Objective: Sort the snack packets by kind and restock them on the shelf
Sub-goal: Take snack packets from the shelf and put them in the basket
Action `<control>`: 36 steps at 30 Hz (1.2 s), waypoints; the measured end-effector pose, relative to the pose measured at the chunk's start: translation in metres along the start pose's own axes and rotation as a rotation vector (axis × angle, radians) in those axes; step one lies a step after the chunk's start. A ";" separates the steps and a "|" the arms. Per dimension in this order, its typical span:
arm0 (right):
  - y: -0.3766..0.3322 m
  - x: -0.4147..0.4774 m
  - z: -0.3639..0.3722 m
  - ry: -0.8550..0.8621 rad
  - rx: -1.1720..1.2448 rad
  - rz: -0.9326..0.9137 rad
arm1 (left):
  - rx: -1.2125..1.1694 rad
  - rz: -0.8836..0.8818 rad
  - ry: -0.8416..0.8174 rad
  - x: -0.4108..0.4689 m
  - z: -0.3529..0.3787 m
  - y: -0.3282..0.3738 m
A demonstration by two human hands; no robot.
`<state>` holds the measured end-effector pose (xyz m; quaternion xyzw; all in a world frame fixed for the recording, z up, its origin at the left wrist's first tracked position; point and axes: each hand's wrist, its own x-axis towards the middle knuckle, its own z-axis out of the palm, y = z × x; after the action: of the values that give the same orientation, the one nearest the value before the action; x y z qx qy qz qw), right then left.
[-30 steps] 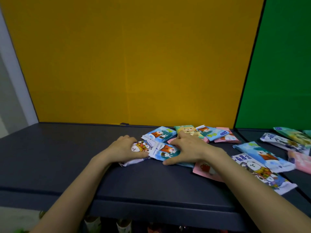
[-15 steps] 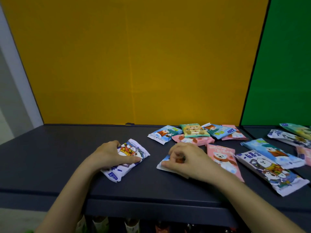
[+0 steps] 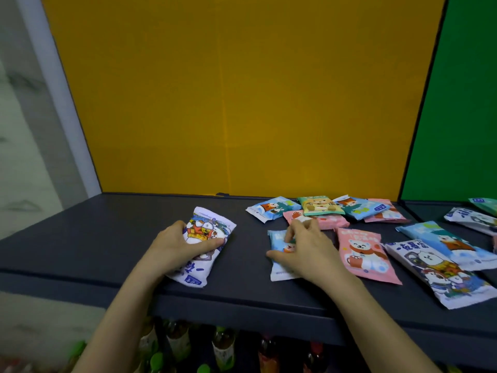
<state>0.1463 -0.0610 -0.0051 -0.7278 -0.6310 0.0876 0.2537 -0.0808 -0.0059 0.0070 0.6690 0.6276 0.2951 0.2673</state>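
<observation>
left hand (image 3: 178,244): closed around the white plastic snack packet with cartoon-animal print (image 3: 202,243), thumb across its face, fingers under its left edge; packet lying tilted on the dark grey shelf (image 3: 94,232), left of centre.
right hand (image 3: 302,247): pressed flat, fingers spread, on the light blue plastic snack packet with white end (image 3: 279,262); no grip closed around it; packet flat on shelf, mid-front.
pink polar-bear packet (image 3: 363,254): just beside right hand, flat.
long white cartoon packet (image 3: 441,273): right front, near shelf edge.
back cluster: blue fox packet (image 3: 271,208), green bear packet (image 3: 320,205), overlapping pink ones.
backdrop: yellow panel (image 3: 242,90).
below shelf: bottles (image 3: 223,348).
</observation>
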 end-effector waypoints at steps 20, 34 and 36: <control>-0.136 -0.105 0.086 -0.587 0.634 -0.484 | -0.378 -0.352 0.864 -0.261 -0.034 -0.139; -0.302 -0.359 0.346 -1.225 0.694 -0.460 | -0.504 -0.843 1.209 -0.508 -0.098 -0.385; -0.309 -0.389 0.387 -1.277 0.678 -0.437 | -0.524 -0.908 1.197 -0.528 -0.094 -0.426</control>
<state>-0.3704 -0.3128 -0.2630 -0.2758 -0.7240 0.6294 0.0602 -0.4601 -0.5045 -0.2703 -0.0088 0.7862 0.6046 0.1275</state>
